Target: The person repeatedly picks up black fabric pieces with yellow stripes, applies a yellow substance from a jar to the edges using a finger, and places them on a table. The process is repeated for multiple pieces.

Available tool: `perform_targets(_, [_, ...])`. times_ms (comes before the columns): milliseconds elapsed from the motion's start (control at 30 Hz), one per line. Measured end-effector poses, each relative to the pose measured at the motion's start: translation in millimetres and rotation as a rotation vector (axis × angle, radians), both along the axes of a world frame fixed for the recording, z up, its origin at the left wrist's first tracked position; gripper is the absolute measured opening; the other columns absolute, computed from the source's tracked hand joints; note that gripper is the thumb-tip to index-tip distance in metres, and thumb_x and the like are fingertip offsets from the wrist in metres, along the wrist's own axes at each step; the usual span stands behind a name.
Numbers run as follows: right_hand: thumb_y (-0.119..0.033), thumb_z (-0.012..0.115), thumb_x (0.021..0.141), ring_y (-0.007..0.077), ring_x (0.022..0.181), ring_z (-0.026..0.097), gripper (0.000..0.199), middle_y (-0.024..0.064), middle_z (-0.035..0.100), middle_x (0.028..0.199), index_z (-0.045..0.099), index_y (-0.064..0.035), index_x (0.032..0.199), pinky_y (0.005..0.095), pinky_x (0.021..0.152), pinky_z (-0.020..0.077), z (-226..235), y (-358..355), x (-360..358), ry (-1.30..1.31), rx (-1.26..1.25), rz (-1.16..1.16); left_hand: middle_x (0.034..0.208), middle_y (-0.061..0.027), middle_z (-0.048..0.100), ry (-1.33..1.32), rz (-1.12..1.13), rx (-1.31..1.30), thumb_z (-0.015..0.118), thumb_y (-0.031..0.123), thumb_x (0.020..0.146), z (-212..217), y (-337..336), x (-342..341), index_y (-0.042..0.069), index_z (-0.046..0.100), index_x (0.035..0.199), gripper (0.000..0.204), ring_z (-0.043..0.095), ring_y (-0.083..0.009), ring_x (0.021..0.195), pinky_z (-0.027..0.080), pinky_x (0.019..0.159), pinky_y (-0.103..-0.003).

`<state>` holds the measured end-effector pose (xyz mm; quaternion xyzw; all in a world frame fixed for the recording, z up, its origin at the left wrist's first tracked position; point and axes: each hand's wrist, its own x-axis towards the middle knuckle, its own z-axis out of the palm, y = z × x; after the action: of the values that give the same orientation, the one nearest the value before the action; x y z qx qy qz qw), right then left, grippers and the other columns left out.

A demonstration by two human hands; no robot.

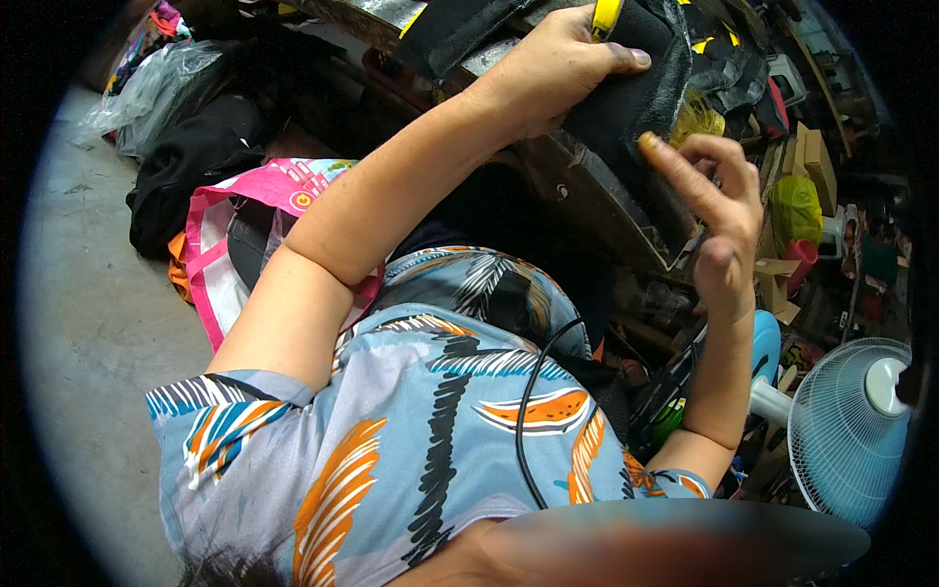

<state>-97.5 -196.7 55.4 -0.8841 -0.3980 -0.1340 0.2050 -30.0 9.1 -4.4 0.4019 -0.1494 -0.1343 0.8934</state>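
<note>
— Where do we have our hands?
— Our left hand (pixel 553 59) is at twelve o'clock, closed on a yellow tool (pixel 606 14) and pressed on the black felt (pixel 626 93). Our right hand (pixel 714 196) is at two o'clock, open, forefinger touching the felt's edge.
— And around us?
— A pink bag (pixel 220 235) at nine o'clock, a fan (pixel 851 430) at four

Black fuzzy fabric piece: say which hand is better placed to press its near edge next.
Right, likely. The right hand is empty, index fingertip at the edge of the black fuzzy fabric piece; the left hand presses on it, holding a yellow-handled tool.
</note>
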Motion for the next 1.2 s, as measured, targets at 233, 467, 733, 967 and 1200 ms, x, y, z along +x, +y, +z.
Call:
perform_targets(233, [-0.078,0.018,0.088,0.0216,0.078,0.047,0.085,0.0072,0.054,0.095,0.071,-0.0187,0.119,0.0338,0.076,0.0361,-5.2,-1.7,2.2,-0.04,-0.044,0.049,0.095,-0.0111,0.069,-0.089,0.088,0.125,0.068,0.011,0.087,0.2,-1.4,-2.5,-0.002,0.062,0.111,0.028,0.069,-0.0173,0.08,0.059,0.072,-0.031])
perform_targets(467, [-0.071,0.015,0.094,0.0222,0.085,0.051,0.087,0.0089,0.055,0.103,0.069,-0.0094,0.12,0.0355,0.082,0.0359,5.5,-17.8,18.5,-0.075,0.177,-0.179,0.097,-0.0102,0.068,-0.095,-0.009,0.139,0.071,0.015,0.086,8.6,8.0,-18.1,-0.002,0.058,0.117,0.038,0.069,-0.0161,0.082,0.058,0.076,-0.03])
perform_targets(733, [-0.071,0.03,0.09,0.0211,0.078,0.055,0.075,0.0076,0.057,0.099,0.067,-0.0154,0.123,0.0369,0.082,0.0379,-14.8,0.2,10.9,-0.249,-0.053,-0.036,0.099,-0.0061,0.067,-0.058,0.061,0.175,0.07,0.013,0.086,12.8,32.7,-22.2,-0.001,0.058,0.117,0.036,0.066,-0.0139,0.088,0.056,0.08,-0.029])
perform_targets(967, [-0.05,0.035,0.102,0.011,0.086,0.051,0.055,0.0019,0.055,0.101,0.057,-0.0082,0.131,0.0251,0.074,0.0413,-32.0,-66.3,43.5,0.076,0.677,-0.326,0.104,-0.0063,0.067,-0.189,0.266,0.346,0.07,0.008,0.082,28.1,106.4,-19.4,0.0,0.057,0.124,0.044,0.065,-0.0136,0.094,0.052,0.089,-0.03])
perform_targets(1200, [-0.041,0.043,0.102,0.0199,0.107,0.051,0.062,0.0098,0.044,0.127,0.02,-0.0156,0.153,0.0359,0.088,0.0463,-107.6,-76.0,64.3,0.389,0.995,-0.546,0.128,-0.0154,0.055,-0.372,0.681,0.589,0.076,0.012,0.072,37.0,162.6,-12.7,-0.003,0.039,0.142,0.081,0.057,-0.0211,0.115,0.045,0.101,-0.031])
